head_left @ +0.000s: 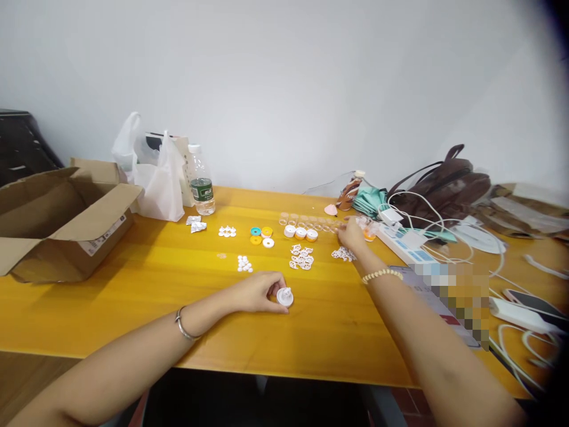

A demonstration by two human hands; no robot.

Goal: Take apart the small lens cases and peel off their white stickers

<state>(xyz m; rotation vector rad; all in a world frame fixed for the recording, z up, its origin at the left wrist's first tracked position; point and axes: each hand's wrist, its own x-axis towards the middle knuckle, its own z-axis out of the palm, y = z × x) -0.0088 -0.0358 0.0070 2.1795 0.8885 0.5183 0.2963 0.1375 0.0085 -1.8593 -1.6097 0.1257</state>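
Note:
My left hand is closed on a white round plastic part with small raised pieces on top, held just above the table. My right hand reaches forward to the right end of a row of clear plastic cups. Its fingers are curled there, and what they pinch is hidden. White-and-orange round caps stand before the cups. White openwork pieces lie nearer me, with a second pile below my right hand. Coloured rings, small white discs and white knobs lie to the left.
An open cardboard box, a white plastic bag and a water bottle stand at left. At right are a power strip, tangled white cables, a brown bag, a phone and a drink bottle.

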